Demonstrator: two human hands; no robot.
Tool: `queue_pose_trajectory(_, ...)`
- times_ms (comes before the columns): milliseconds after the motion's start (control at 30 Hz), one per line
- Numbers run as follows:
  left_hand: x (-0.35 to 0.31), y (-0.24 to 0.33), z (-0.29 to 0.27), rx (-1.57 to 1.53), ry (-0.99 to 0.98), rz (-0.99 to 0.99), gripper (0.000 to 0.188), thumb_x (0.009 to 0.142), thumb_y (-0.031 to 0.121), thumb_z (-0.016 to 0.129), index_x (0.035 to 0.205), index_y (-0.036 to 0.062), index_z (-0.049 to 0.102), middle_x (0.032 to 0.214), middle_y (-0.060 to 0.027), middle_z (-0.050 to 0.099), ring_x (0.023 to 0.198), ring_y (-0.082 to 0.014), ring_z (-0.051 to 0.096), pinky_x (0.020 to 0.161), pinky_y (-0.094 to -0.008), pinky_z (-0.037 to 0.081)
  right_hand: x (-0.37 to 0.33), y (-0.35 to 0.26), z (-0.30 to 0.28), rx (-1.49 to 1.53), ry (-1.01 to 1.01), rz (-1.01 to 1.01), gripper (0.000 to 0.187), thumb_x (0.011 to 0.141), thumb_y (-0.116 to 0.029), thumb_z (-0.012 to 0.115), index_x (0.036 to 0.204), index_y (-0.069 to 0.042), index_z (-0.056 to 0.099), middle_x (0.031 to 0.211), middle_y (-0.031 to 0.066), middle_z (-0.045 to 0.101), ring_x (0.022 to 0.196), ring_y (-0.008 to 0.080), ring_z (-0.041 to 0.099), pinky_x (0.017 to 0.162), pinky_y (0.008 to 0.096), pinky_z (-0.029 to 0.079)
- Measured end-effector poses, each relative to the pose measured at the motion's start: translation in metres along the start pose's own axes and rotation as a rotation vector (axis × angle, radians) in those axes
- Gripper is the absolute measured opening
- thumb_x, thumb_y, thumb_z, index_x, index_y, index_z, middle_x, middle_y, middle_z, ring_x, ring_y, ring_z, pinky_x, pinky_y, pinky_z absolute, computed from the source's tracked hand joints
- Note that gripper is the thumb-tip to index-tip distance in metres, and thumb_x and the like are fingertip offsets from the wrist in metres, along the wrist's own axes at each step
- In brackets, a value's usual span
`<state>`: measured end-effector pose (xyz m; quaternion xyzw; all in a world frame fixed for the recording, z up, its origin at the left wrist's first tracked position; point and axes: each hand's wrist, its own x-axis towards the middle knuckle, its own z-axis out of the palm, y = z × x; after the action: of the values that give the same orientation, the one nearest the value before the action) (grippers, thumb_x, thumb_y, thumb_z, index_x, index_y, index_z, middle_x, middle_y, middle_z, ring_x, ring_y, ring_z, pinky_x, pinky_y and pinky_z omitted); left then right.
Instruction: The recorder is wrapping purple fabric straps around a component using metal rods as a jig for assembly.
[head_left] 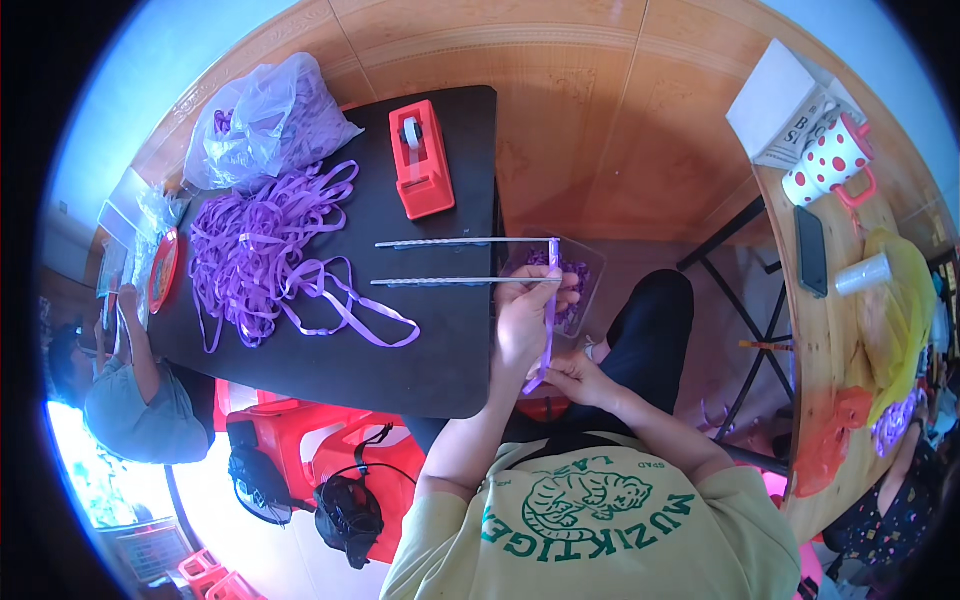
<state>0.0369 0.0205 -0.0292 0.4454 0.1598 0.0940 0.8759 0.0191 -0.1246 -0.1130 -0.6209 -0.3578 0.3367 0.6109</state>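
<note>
A purple ribbon (pixel 548 345) hangs from the ends of two thin metal rods (pixel 440 242) that jut past the right edge of the black table. My left hand (pixel 525 318) is closed around the ribbon close to the nearer rod's end. Lower down, my right hand (pixel 583 380) pinches the ribbon near its lower end, with its fingertips partly hidden. Beneath the rods, partly covered by my left hand, a clear container (pixel 597 262) holds purple pieces. To the left on the table lies a tangled heap of purple ribbon (pixel 250 260).
A red tape dispenser (pixel 425 170) and a plastic bag of purple ribbon (pixel 275 120) stand on the black table (pixel 420 350). Red stools (pixel 330 450) are below it. At right, a wooden table (pixel 830 340) bears a phone (pixel 811 250) and a dotted cup (pixel 825 165). Other people sit at both sides.
</note>
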Motion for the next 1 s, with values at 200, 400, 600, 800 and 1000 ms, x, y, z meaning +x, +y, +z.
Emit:
queue_pose_trajectory(200, -0.011, -0.002, -0.002, -0.146, -0.082, -0.081, 0.021, 0.092, 0.010, 0.056, 0.109, -0.0011, 0.061, 0.088, -0.0117, 0.068, 0.066, -0.0170, 0.065, 0.060, -0.0253, 0.050, -0.008, 0.004, -0.001, 0.039, 0.062, 0.030, 0.024, 0.095, -0.019, 0.053, 0.102, -0.001, 0.066, 0.087, 0.0090, 0.069, 0.083, 0.0116, 0.064, 0.077, 0.0275, 0.048)
queue_pose_trajectory(400, -0.030, -0.001, 0.005, -0.161, 0.006, -0.056, 0.020, 0.091, 0.008, 0.057, 0.107, -0.0019, 0.063, 0.082, -0.0078, 0.065, 0.061, -0.0111, 0.054, 0.058, -0.0223, 0.043, -0.008, -0.005, -0.017, -0.248, 0.064, 0.012, 0.018, 0.091, -0.012, 0.054, 0.097, 0.001, 0.065, 0.083, 0.0102, 0.065, 0.077, 0.0167, 0.062, 0.073, 0.0298, 0.047)
queue_pose_trajectory(600, -0.038, 0.003, 0.012, -0.152, 0.060, -0.021, 0.017, 0.092, 0.008, 0.057, 0.105, 0.0000, 0.065, 0.080, -0.0068, 0.065, 0.059, -0.0070, 0.051, 0.054, -0.0197, 0.038, -0.008, -0.019, -0.023, -0.478, 0.126, -0.041, 0.024, 0.085, -0.017, 0.060, 0.104, -0.002, 0.063, 0.091, 0.0140, 0.064, 0.082, 0.0259, 0.062, 0.074, 0.0341, 0.049)
queue_pose_trajectory(800, -0.043, 0.009, 0.020, -0.195, 0.071, -0.012, 0.015, 0.092, 0.006, 0.057, 0.102, 0.0006, 0.065, 0.078, -0.0068, 0.065, 0.054, -0.0058, 0.049, 0.046, -0.0176, 0.034, -0.003, -0.060, -0.038, -0.398, 0.254, -0.007, 0.026, 0.081, -0.010, 0.064, 0.105, 0.000, 0.062, 0.090, 0.0110, 0.061, 0.081, 0.0219, 0.061, 0.073, 0.0319, 0.048)
queue_pose_trajectory(1000, -0.051, 0.017, 0.020, -0.168, 0.086, -0.025, 0.014, 0.091, 0.008, 0.059, 0.099, 0.0004, 0.067, 0.077, -0.0064, 0.066, 0.056, -0.0082, 0.053, 0.048, -0.0187, 0.037, 0.013, -0.091, -0.059, -0.538, 0.664, -0.425, 0.027, 0.077, 0.004, 0.064, 0.103, 0.001, 0.062, 0.093, 0.0164, 0.061, 0.083, 0.0263, 0.062, 0.073, 0.0308, 0.049)
